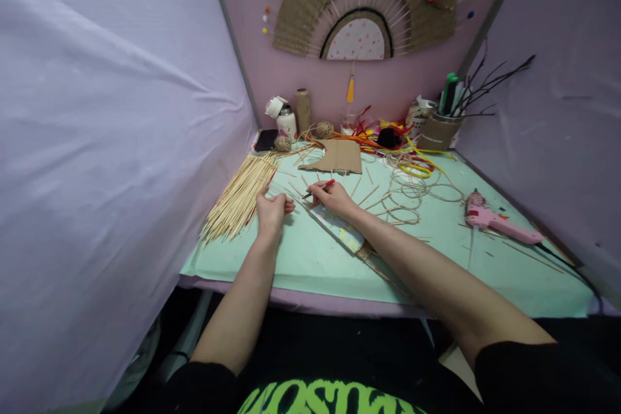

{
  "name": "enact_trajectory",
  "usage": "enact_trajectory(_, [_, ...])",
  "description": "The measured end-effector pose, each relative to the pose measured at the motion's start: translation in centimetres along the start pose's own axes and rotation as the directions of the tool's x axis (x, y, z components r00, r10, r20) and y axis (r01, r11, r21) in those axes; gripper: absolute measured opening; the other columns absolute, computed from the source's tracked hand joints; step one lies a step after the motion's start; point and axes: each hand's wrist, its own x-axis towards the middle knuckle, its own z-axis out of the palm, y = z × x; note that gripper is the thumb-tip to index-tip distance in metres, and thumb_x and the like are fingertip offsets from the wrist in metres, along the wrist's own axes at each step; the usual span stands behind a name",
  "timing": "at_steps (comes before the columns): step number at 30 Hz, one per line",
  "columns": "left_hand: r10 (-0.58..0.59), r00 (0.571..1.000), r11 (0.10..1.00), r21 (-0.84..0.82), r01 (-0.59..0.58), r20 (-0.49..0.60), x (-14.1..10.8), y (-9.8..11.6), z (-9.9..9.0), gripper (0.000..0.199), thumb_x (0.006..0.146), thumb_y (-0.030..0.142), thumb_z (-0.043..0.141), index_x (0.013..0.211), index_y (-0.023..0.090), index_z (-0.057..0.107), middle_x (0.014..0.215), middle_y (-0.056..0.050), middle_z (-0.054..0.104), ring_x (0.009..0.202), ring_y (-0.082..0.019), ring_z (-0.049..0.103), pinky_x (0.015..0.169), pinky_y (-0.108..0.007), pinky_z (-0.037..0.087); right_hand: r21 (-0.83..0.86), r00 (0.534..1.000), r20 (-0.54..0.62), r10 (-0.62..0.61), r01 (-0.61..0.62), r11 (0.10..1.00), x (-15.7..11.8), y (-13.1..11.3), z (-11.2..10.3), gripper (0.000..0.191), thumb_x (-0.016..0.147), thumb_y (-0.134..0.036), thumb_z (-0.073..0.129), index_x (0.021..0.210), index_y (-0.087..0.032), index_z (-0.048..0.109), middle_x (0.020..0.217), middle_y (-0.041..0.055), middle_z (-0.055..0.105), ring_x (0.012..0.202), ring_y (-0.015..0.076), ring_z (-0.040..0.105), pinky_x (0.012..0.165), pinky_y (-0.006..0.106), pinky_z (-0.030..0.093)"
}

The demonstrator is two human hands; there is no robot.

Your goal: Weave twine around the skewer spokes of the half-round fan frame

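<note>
My right hand (pixel 330 197) is closed around a red pen (pixel 328 184), its dark tip pointing down to the left. Under that hand and wrist lies a half-round piece with patterned paper (pixel 339 231) and a brown cord edge; thin sticks fan out from its far side. My left hand (pixel 272 210) is just left of it, fingers curled in with the thumb against them. Whatever is pinched there, if anything, is too small to make out. Right beside it lies a pile of thin wooden sticks (pixel 237 200).
A pink glue gun (pixel 502 223) with its cord lies at right. Cut cardboard (pixel 342 156), loose twine loops (pixel 405 191) and yellow-handled scissors (pixel 417 171) are farther back. A phone (pixel 266 140), a white bottle (pixel 286 124) and a pot of twigs (pixel 436 132) line the back. A large fan (pixel 301 13) hangs above.
</note>
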Motion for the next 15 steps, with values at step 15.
enact_trajectory(15, [0.184,0.975,0.962,-0.182,-0.205,-0.125,-0.7,1.1,-0.1,0.066,0.077,0.019,0.056,0.137,0.015,0.027,0.063,0.006,0.062,0.046,-0.009,0.055,0.049,-0.018,0.04,-0.674,0.991,-0.085,0.104,-0.134,0.726,-7.0,-7.0,-4.6,0.034,0.078,-0.047,0.068,0.096,-0.021,0.057,0.078,0.0106,0.066,0.073,0.0264,0.061,0.062,0.032,0.04])
